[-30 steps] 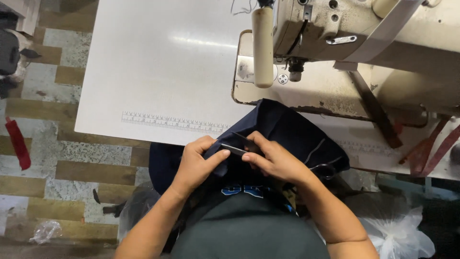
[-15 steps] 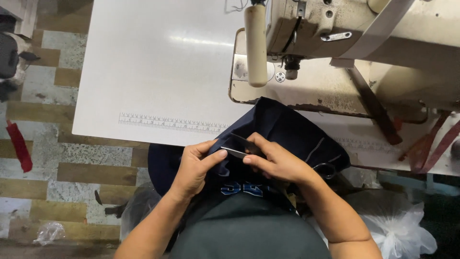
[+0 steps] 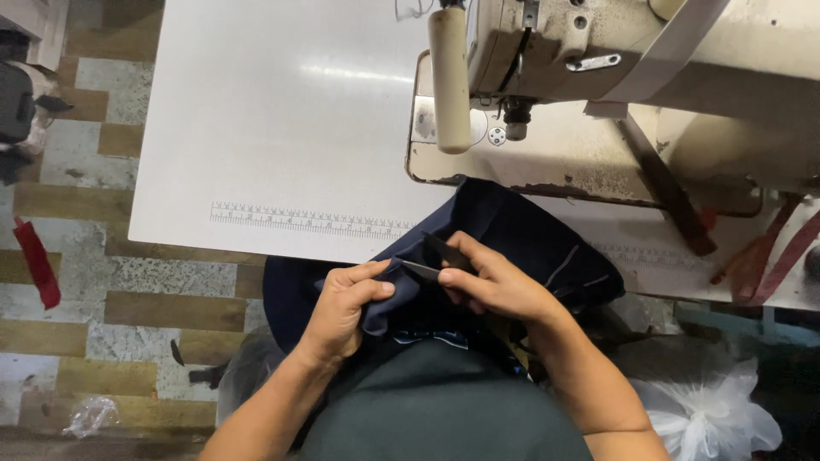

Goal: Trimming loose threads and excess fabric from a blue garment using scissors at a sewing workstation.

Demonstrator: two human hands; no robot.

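A dark navy garment [image 3: 521, 235] hangs over the near edge of the white sewing table [image 3: 282, 128] into my lap. My left hand [image 3: 346, 303] pinches a fold of the navy fabric at its left side. My right hand [image 3: 500, 282] holds a small dark thread snipper [image 3: 431, 263], its blades pointing left toward the pinched fold. Both hands sit close together just below the table edge. The lower part of the garment is hidden behind my arms and green top.
A cream industrial sewing machine [image 3: 615, 77] stands at the back right, with its needle area [image 3: 515, 119] above the bed. A printed ruler strip [image 3: 307, 220] runs along the table front. A white plastic bag [image 3: 709, 410] lies at lower right, a red scrap [image 3: 36, 260] on the tiled floor at left.
The hands have stayed together on the navy fabric; the fingers shifted slightly around the snipper and fold. The view moved a little.
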